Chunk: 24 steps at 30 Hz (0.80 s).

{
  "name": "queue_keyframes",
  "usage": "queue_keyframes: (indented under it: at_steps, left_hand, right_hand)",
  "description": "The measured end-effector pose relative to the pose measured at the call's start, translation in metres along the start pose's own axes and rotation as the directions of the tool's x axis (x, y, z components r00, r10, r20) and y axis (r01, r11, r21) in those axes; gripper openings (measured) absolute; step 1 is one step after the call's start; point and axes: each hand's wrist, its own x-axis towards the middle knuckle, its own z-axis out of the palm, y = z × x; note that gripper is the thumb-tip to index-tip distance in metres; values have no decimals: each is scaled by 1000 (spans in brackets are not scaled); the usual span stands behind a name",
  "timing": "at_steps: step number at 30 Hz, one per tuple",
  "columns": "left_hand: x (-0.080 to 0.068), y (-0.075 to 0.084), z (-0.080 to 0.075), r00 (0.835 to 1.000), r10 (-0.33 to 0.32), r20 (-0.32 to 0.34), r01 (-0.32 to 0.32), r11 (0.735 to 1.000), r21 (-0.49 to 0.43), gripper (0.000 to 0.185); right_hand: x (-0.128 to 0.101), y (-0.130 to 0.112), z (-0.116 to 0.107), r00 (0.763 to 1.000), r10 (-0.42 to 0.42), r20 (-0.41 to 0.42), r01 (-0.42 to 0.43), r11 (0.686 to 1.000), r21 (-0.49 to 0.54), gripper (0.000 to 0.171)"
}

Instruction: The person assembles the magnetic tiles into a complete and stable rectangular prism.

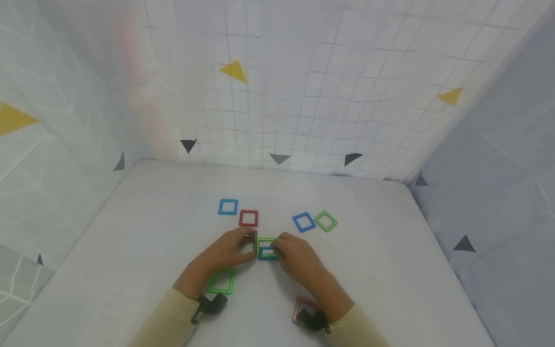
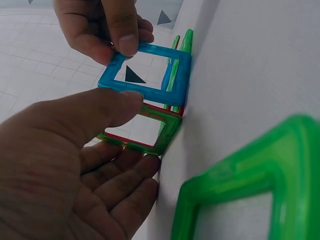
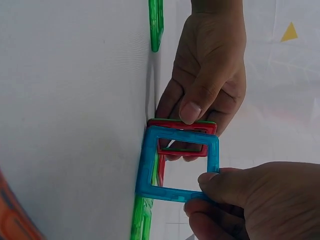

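My right hand (image 1: 299, 258) pinches the outer edge of a blue square magnetic tile (image 3: 145, 165), between thumb and fingers. That tile stands on edge on the table. My left hand (image 1: 230, 248) holds an upright pair of square tiles, one green (image 2: 172, 132) and one red (image 3: 182, 152), face to face, with the thumb on one side and fingers on the other. One side of the blue tile is right at this pair, near the left thumb. Behind the blue tile, a green tile (image 1: 266, 239) lies flat between the hands.
Farther back on the white table (image 1: 368, 270) lie a light blue tile (image 1: 219, 207), a red tile (image 1: 248, 211), a blue tile (image 1: 299, 226) and a green tile (image 1: 331, 226). A green tile (image 1: 221, 291) is by the left wrist, a red-orange tile (image 1: 297, 311) under the right wrist.
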Motion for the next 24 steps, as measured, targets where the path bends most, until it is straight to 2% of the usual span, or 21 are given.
queue_keyframes:
  at_steps: [10, 24]
  left_hand:
    - [1, 0, -1, 1000, 22, 8, -23, 1000, 4, 62]
    - [1, -1, -2, 999, 31, 7, -31, 999, 11, 62]
  right_hand:
    - [2, -2, 1, 999, -49, -15, 49, 999, -2, 15]
    - [3, 0, 0, 997, -79, 18, 79, 997, 16, 16]
